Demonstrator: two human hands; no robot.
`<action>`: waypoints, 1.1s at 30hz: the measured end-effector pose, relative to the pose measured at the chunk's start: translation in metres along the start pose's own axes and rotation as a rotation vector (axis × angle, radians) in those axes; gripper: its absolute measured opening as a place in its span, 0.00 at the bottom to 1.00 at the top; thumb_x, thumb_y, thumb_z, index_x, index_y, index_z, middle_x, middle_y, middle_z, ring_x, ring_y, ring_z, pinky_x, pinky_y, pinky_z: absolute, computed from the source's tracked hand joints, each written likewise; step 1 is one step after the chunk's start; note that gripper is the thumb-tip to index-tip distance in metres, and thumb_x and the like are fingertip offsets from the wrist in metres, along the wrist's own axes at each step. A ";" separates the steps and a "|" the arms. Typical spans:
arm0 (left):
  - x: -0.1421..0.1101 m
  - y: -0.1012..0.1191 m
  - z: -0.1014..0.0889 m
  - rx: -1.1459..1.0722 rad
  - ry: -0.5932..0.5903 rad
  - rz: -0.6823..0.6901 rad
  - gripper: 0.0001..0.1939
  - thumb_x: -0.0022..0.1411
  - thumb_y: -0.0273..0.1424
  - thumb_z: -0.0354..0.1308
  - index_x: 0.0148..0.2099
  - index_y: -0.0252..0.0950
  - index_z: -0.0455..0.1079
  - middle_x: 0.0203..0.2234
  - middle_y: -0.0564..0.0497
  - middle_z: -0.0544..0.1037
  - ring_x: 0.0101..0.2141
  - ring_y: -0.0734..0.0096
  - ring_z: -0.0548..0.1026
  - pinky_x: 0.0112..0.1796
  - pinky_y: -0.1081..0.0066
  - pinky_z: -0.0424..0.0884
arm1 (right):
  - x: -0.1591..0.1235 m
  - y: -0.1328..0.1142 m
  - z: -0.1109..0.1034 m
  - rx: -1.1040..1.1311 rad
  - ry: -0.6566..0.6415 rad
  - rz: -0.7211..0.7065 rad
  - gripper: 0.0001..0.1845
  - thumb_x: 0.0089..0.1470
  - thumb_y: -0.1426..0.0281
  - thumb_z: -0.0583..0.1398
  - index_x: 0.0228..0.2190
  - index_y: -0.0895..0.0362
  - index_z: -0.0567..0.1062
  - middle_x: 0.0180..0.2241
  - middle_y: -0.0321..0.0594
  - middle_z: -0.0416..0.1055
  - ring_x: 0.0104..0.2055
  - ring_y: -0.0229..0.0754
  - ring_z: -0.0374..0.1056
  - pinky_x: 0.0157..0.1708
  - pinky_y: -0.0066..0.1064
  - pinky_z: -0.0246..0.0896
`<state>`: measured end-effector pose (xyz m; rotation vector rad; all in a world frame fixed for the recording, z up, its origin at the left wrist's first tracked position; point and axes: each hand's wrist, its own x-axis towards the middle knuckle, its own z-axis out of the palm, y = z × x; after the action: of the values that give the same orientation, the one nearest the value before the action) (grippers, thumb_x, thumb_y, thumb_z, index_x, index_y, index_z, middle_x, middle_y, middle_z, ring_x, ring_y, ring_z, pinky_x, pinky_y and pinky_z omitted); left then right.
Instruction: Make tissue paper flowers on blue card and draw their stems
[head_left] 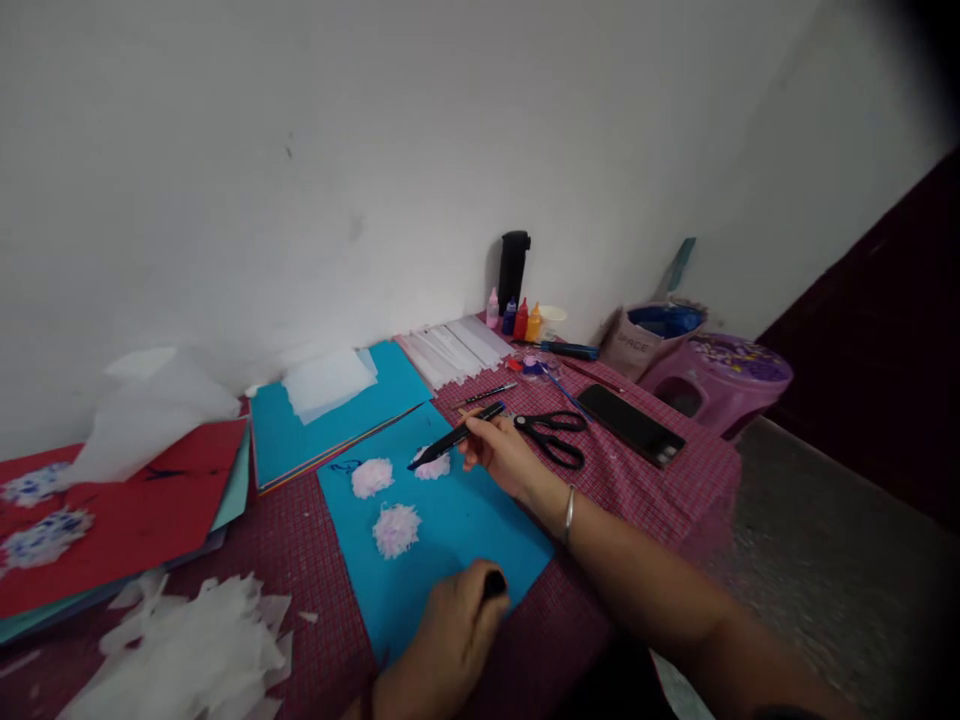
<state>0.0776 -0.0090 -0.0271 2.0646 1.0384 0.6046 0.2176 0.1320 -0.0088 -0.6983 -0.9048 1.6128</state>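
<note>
Left hand (450, 635): bottom centre, curled around black cap (494, 584).
Blue sheet (457, 520): centre, bearing three pale tufts (397, 530).
Right hand (504, 455): centre, pinching black marker (450, 441), tip pointing lower left.
Scissors (553, 437): right of centre, handles apart.

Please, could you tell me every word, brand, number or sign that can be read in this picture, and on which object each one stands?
"SPACE": on the pale pink bag beyond the table's right end.
Black marker in the right hand: any print is too small to read.
Slim pen: also too small.
Small paint bottles: no readable label.
I can read no other text.
</note>
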 end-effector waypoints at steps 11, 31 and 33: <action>-0.028 0.012 -0.032 0.107 0.114 -0.192 0.12 0.67 0.39 0.47 0.34 0.39 0.62 0.28 0.53 0.70 0.29 0.69 0.68 0.32 0.68 0.65 | -0.006 0.002 0.004 -0.016 -0.173 0.036 0.17 0.45 0.64 0.65 0.38 0.58 0.75 0.24 0.34 0.76 0.18 0.32 0.66 0.20 0.25 0.65; -0.038 -0.008 -0.012 0.578 0.021 0.378 0.09 0.62 0.31 0.57 0.30 0.36 0.64 0.26 0.52 0.73 0.30 0.67 0.71 0.34 0.66 0.69 | -0.023 0.015 0.017 0.061 -0.093 0.135 0.11 0.47 0.63 0.64 0.31 0.58 0.76 0.21 0.36 0.74 0.22 0.36 0.70 0.25 0.27 0.67; -0.036 -0.014 -0.008 0.537 0.010 0.383 0.07 0.63 0.34 0.56 0.35 0.36 0.67 0.35 0.50 0.76 0.38 0.65 0.73 0.46 0.61 0.69 | -0.024 0.008 0.017 0.075 -0.078 0.146 0.11 0.48 0.64 0.64 0.32 0.58 0.77 0.22 0.37 0.75 0.23 0.37 0.70 0.26 0.28 0.67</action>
<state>0.0453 -0.0294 -0.0360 2.7725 0.8773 0.5632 0.2050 0.1043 -0.0073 -0.6656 -0.8612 1.8045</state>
